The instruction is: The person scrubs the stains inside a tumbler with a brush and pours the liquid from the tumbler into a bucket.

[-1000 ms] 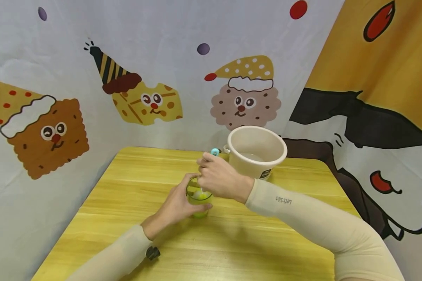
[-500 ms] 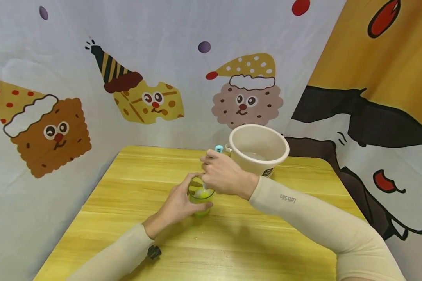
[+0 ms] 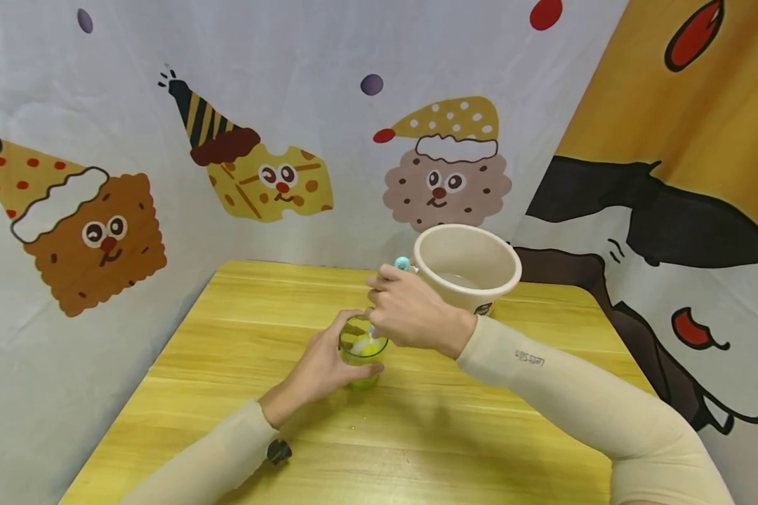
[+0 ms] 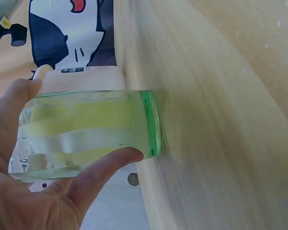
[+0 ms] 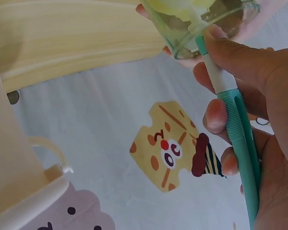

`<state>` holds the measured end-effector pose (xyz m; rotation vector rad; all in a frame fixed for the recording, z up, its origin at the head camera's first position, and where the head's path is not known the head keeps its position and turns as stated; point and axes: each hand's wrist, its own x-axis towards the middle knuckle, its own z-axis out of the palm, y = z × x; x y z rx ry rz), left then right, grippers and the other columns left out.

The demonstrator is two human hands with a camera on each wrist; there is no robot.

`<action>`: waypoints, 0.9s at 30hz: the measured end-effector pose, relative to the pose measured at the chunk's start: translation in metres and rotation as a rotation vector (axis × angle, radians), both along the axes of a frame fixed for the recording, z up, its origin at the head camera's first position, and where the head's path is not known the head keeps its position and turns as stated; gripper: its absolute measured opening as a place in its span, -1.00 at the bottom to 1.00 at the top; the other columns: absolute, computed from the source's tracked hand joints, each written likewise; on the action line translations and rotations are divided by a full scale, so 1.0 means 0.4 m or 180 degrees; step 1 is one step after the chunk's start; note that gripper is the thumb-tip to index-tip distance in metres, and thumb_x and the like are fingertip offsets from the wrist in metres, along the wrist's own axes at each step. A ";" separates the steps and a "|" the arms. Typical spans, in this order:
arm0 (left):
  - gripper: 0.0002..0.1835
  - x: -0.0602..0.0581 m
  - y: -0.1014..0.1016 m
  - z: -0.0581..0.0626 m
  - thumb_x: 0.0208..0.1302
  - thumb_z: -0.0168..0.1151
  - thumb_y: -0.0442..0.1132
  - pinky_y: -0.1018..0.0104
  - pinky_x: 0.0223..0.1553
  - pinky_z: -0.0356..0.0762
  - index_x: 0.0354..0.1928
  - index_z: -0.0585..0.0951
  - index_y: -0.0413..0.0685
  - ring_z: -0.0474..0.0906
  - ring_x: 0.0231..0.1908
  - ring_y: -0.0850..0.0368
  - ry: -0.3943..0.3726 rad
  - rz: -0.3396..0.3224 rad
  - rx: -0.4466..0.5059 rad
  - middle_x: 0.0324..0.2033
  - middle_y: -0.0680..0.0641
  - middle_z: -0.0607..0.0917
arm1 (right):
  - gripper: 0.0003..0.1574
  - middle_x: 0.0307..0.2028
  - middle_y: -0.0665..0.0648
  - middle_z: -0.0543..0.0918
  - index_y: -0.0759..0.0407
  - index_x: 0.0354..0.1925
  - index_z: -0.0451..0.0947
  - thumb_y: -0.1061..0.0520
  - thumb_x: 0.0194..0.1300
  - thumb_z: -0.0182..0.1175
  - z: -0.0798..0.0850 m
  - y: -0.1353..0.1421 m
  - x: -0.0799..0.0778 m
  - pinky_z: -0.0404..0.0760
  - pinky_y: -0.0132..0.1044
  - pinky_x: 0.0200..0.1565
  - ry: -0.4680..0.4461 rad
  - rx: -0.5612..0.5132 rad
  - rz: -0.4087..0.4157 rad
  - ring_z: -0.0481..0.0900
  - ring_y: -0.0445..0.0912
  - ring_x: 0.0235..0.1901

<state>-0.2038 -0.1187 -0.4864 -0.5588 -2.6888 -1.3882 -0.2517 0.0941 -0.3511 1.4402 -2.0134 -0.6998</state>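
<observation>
My left hand grips a green-tinted drinking glass over the table, thumb on the near side and fingers round the far side. In the left wrist view the glass stands with its thick green base at the tabletop. A yellow and white sponge-like head sits inside it. My right hand holds the teal and white handle of a cup brush, fingers curled round it and thumb along it, just above the rim. The handle's light-blue end sticks out above the fist.
A cream bucket with a handle stands behind my right hand, near the table's back edge. The yellow wood-grain table bears a few small drops at the front. A cartoon-printed cloth hangs close behind and at both sides.
My right hand and the brush handle have shifted a little to the right, with the handle's end leaning further right. My left hand keeps its grip on the glass. The head view has shifted slightly.
</observation>
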 end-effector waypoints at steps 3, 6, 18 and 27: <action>0.04 0.000 0.001 0.000 0.25 0.84 0.14 0.35 -0.20 0.65 0.66 0.41 0.27 0.62 -0.23 0.20 -0.0007 0.0007 -0.0003 0.06 -0.10 0.84 | -0.49 -0.41 -0.15 0.80 -0.22 -0.32 0.87 -0.54 0.44 0.49 0.006 0.010 0.000 0.38 -0.18 0.07 0.0023 -0.0055 0.0028 0.46 -0.11 -0.22; 0.03 -0.001 0.001 0.000 0.25 0.84 0.13 0.35 -0.21 0.68 0.64 0.42 0.25 0.64 -0.21 0.21 -0.0013 0.0012 0.0003 0.09 -0.11 0.84 | -0.48 -0.40 -0.13 0.82 -0.20 -0.37 0.83 -0.51 0.45 0.49 0.014 0.019 0.002 0.39 -0.17 0.07 0.0045 -0.0133 0.0060 0.47 -0.10 -0.21; 0.00 -0.002 0.004 0.000 0.26 0.84 0.07 0.36 -0.18 0.77 0.62 0.44 0.20 0.75 -0.14 0.21 0.0006 -0.0014 0.0088 0.15 -0.14 0.84 | -0.45 -0.33 -0.09 0.88 -0.13 -0.40 0.78 -0.47 0.48 0.51 0.039 0.053 0.019 0.48 -0.15 0.16 0.0105 -0.0468 0.0149 0.58 -0.05 -0.10; -0.03 -0.001 0.005 -0.004 0.26 0.84 0.05 0.36 -0.17 0.79 0.60 0.45 0.21 0.77 -0.13 0.20 -0.0044 -0.0043 0.0190 0.07 -0.13 0.86 | -0.48 -0.28 -0.09 0.90 -0.15 -0.39 0.80 -0.47 0.44 0.55 0.045 0.076 0.038 0.55 -0.13 0.21 0.0162 -0.0754 0.0190 0.57 -0.04 -0.11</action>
